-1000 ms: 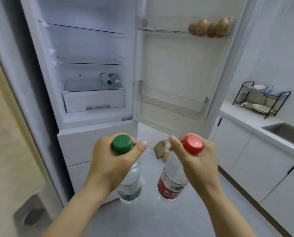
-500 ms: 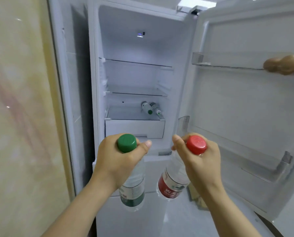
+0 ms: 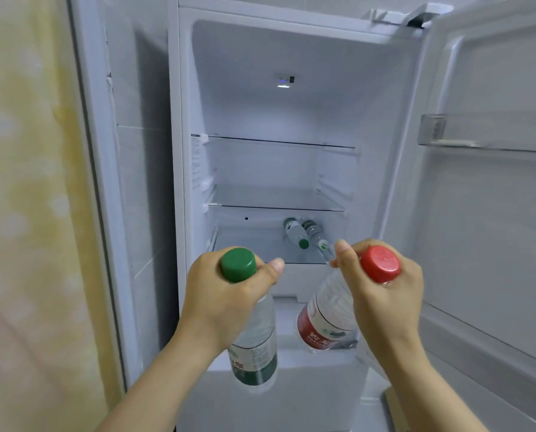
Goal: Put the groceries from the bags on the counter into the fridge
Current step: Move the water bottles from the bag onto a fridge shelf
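– Hands logged: your left hand (image 3: 226, 297) grips the green-capped bottle (image 3: 254, 347) at the neck, and your right hand (image 3: 385, 300) grips the red-capped bottle (image 3: 322, 322) the same way. Both bottles hang outside the open fridge (image 3: 291, 57), at 6 o'clock of its drawer (image 3: 248, 244).
– Progress?
– Partial, by my reading. Two lying bottles (image 3: 296, 233) already rest in that drawer, at 1 o'clock from your green cap. Your two are not yet in.
– Remaining load?
– Cannot tell you. Bags and desk are out of view. The door shelf (image 3: 484, 132) runs off the edge at 3 o'clock, so its contents are unseen. Your forearms hide much of the lower compartment. Labels are too blurred to read. A tan object (image 3: 394, 406) at 5 o'clock is cut off and unidentified.
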A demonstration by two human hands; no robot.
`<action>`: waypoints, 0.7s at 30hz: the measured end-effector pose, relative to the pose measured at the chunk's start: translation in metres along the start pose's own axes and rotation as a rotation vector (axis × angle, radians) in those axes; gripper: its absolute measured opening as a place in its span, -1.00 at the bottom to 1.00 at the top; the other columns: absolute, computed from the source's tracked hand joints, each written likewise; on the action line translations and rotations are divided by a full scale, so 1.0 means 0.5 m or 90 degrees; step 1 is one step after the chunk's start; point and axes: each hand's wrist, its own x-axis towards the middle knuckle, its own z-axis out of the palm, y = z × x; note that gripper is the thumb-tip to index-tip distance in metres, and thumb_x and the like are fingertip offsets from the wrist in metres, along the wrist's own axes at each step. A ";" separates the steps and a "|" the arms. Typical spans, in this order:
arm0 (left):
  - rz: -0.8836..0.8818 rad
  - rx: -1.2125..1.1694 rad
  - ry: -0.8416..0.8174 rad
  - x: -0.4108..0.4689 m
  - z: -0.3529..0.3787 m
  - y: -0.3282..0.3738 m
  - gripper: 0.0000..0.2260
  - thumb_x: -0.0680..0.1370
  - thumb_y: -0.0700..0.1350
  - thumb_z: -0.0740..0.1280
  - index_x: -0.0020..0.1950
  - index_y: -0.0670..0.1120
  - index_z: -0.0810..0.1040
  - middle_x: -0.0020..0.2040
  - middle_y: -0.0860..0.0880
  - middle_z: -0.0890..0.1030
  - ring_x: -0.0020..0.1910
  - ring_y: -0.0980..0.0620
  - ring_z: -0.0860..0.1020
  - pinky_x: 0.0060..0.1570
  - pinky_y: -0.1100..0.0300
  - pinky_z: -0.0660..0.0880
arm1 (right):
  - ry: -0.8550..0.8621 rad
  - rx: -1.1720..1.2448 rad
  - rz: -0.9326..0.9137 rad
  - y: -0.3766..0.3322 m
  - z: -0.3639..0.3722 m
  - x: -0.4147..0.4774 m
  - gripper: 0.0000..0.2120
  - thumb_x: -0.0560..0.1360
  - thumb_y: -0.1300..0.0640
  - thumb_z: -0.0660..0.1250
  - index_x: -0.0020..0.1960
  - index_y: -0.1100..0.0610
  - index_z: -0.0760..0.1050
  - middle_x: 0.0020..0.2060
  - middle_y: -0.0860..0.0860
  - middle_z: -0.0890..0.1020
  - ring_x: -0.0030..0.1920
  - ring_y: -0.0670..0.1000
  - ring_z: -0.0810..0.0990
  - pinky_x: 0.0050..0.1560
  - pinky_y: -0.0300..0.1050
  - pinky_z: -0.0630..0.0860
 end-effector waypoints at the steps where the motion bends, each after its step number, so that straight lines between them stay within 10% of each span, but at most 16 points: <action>1: -0.001 -0.001 -0.002 0.021 0.000 -0.014 -0.68 0.31 0.09 0.41 -0.40 -0.18 0.59 -0.35 -0.15 0.64 -0.27 -0.07 0.57 -0.29 0.21 0.47 | 0.003 -0.003 -0.001 0.013 0.015 0.009 -0.56 0.38 -0.09 0.36 -0.38 0.31 0.49 -0.45 0.23 0.54 -0.38 0.17 0.45 -0.35 -0.20 0.36; 21: 0.033 -0.006 0.001 0.352 0.053 -0.264 -0.64 0.31 0.09 0.39 -0.37 -0.23 0.57 -0.34 -0.16 0.62 -0.28 -0.06 0.53 -0.30 0.23 0.40 | 0.094 -0.007 0.056 0.261 0.233 0.164 -0.58 0.36 -0.13 0.36 -0.38 0.24 0.49 -0.42 0.23 0.59 -0.35 0.21 0.53 -0.32 -0.10 0.44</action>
